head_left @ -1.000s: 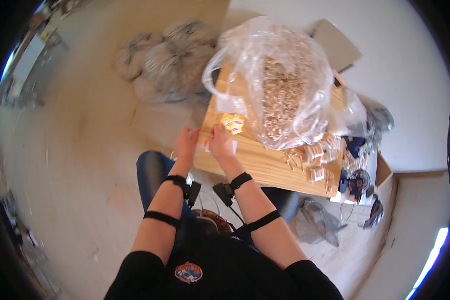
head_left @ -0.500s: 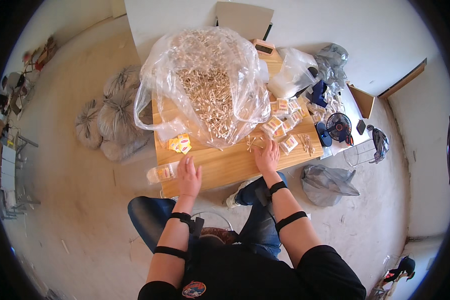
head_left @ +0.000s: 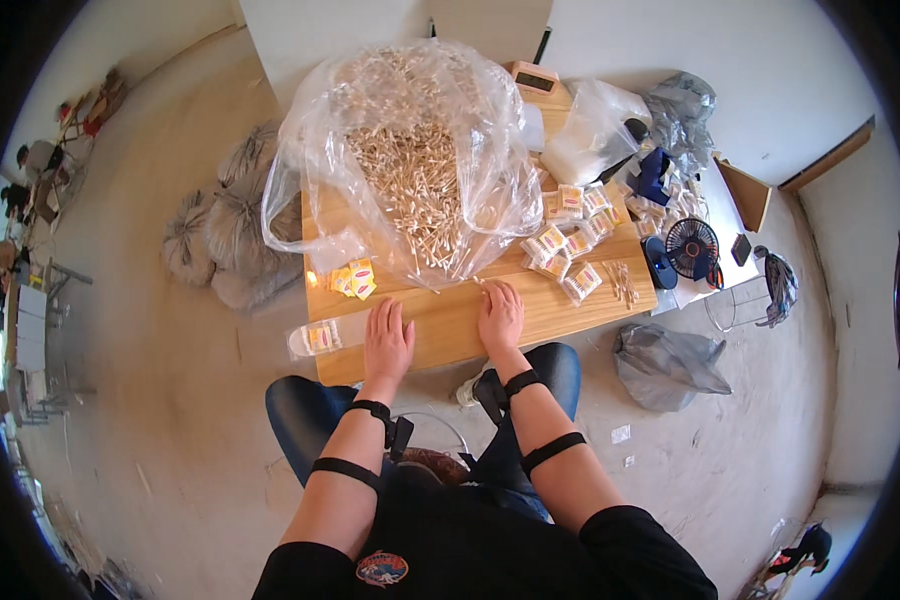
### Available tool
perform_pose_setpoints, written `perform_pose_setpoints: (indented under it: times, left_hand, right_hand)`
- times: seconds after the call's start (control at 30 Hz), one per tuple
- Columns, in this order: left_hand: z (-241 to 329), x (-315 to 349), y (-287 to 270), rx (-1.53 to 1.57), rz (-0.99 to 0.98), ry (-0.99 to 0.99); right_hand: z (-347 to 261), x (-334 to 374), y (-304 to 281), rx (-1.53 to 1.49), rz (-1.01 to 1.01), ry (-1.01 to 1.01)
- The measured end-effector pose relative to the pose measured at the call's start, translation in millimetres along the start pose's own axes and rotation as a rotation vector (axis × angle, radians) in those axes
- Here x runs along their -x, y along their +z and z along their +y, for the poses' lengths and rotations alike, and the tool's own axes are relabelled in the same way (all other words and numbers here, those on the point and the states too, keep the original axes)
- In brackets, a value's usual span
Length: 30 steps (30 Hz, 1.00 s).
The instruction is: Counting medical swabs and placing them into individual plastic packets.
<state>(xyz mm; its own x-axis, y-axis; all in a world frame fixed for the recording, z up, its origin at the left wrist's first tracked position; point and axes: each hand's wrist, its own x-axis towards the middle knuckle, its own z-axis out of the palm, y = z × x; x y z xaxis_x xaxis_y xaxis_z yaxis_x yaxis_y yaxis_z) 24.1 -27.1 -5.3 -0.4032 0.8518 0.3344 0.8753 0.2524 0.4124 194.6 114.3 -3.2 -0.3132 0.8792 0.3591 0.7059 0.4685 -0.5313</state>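
My left hand (head_left: 389, 338) lies palm down at the table's near edge, fingers stretched out. Beside its fingers is a clear plastic packet (head_left: 318, 338) with a yellow and white label, its end reaching toward the hand. Palm down too, my right hand (head_left: 501, 316) has its fingers extended at the front of a big clear plastic bag (head_left: 505, 205). A cotton swab tip seems to show by those fingertips; anything under the palm is hidden. Loose cotton swabs (head_left: 425, 190) fill the open bag. Small yellow cards (head_left: 354, 279) lie left of it.
Filled swab packets (head_left: 568, 240) are piled on the right of the wooden table (head_left: 440, 335), near some loose swabs (head_left: 622, 284). Beyond stands a black fan (head_left: 691, 248). Tied sacks (head_left: 250, 235) sit on the floor to the left, a grey plastic bag (head_left: 670, 365) to the right.
My right hand has moved left, toward my left hand. The loose swabs that lay by its fingertips no longer show there. My left hand has shifted slightly right.
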Motion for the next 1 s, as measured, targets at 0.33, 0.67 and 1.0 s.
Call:
perform_pose_setpoints:
  times: [0.33,0.67,1.0]
  left_hand:
    - [-4,-3,-6,0.034,-0.012,-0.026]
    - [-6,-2,1,0.099,0.051,-0.053]
    - [3,-5,-16,0.023,-0.11,0.117]
  right_hand:
    - [-53,18,22,-0.379,-0.176,-0.291]
    - [-57,-10,20,-0.401,-0.339,-0.145]
    - [-42,15,1,-0.147,-0.155,-0.217]
